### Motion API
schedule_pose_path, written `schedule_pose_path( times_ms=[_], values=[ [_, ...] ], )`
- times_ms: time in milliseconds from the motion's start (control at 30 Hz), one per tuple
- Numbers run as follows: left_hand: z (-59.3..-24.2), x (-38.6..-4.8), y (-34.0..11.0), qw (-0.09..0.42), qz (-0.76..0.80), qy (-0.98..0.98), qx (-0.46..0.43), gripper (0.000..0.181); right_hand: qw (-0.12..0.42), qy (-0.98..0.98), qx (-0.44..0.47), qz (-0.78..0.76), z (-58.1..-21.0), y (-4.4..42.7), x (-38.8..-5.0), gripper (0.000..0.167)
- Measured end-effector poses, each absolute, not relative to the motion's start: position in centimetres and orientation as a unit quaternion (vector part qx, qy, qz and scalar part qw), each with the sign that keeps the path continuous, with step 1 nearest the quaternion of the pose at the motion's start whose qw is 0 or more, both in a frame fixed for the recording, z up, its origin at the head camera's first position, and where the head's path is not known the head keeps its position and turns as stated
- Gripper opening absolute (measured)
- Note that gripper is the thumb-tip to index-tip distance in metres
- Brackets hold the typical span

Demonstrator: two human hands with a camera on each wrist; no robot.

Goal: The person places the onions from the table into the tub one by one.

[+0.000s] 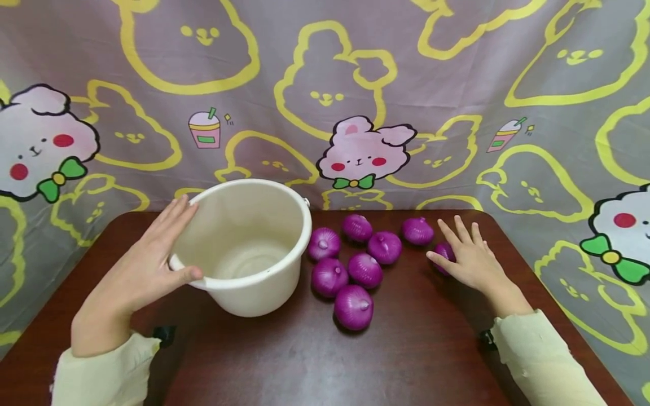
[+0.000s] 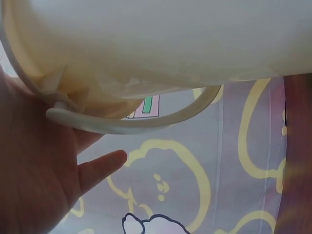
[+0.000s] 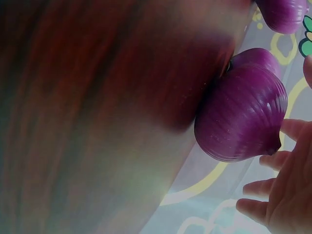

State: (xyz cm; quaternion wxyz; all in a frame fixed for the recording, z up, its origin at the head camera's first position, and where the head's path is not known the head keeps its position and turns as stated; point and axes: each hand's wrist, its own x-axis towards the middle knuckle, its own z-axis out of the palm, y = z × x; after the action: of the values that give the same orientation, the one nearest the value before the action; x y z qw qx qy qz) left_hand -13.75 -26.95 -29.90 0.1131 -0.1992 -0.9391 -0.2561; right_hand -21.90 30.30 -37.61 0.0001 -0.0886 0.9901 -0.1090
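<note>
A cream-white bucket (image 1: 254, 299) stands upright on the table, left of the middle, its inside floor visible from above. My left hand (image 1: 144, 262) rests against the left side of its rim, fingers straight and thumb stretched along the front. In the left wrist view the bucket's handle (image 2: 136, 126) hangs beside the palm. On the right, my right hand (image 1: 474, 262) is spread, palm down, just above a purple onion (image 1: 444, 251) that it partly hides. The right wrist view shows that onion (image 3: 241, 114) close to straight fingertips; I cannot tell whether they touch.
Several more purple onions lie in a loose group right of the bucket, the nearest onion (image 1: 354, 307) toward the front. One onion (image 1: 418, 231) sits apart at the back. Behind the dark brown table (image 1: 325, 361) hangs a patterned cloth (image 1: 284, 113).
</note>
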Motion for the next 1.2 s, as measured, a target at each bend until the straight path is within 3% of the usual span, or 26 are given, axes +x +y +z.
schedule_pose_path(
  times_ms=[1200],
  values=[
    [-29.1,-13.1,-26.9,0.086,-0.242,-0.948,-0.185,0.115,0.048,0.985,-0.102,-0.134,-37.8,30.5,-22.4,0.091]
  ],
)
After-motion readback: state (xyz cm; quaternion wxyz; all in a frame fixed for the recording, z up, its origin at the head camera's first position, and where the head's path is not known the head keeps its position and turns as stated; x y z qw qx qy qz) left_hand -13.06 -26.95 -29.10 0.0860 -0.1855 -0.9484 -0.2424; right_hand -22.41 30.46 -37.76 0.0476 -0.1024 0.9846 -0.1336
